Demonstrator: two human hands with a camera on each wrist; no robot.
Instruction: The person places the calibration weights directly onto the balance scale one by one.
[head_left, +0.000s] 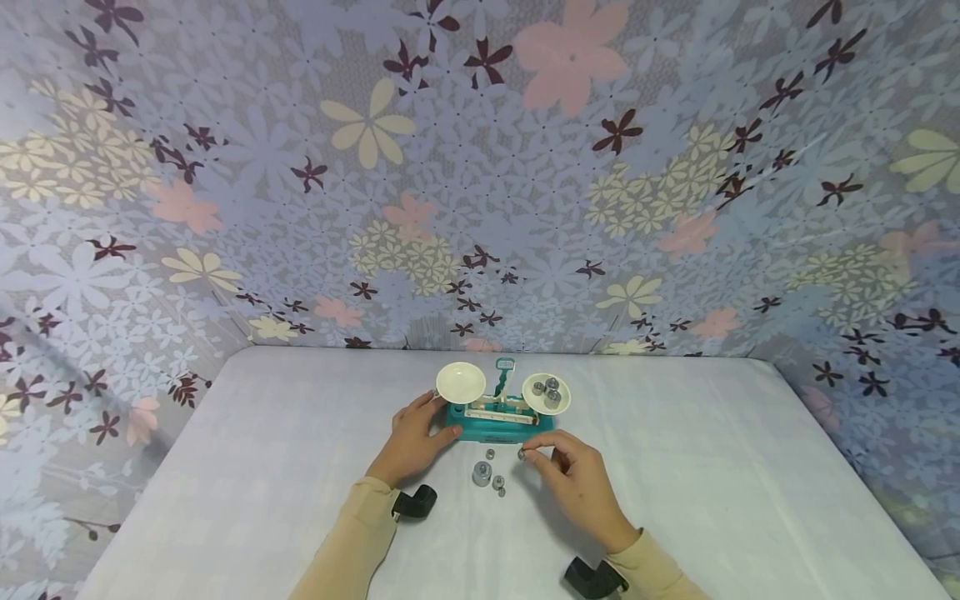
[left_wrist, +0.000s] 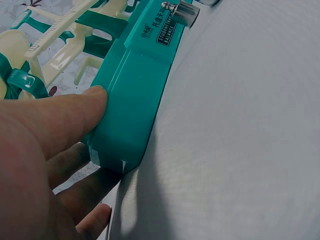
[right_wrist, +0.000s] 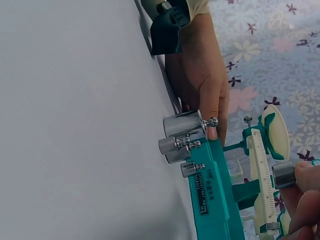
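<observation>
A teal balance scale (head_left: 495,430) with two cream pans stands towards the back of the table. My left hand (head_left: 411,442) holds the left end of its base; in the left wrist view the thumb lies on the teal top and the other fingers reach round the end. Just in front of the base's right side, my right hand (head_left: 581,483) pinches a small silver metal weight (right_wrist: 284,174) between thumb and fingers. The left pan (head_left: 461,383) is bare, while the right pan (head_left: 562,392) bears three metal weights (head_left: 552,396).
Several more weights stand on the white cloth before the scale, the largest (head_left: 482,473) nearest the left hand. The white-covered table (head_left: 720,467) stretches to both sides. A flower-patterned backdrop (head_left: 510,208) rises behind it. Black wrist cameras (head_left: 592,577) sit at both cuffs.
</observation>
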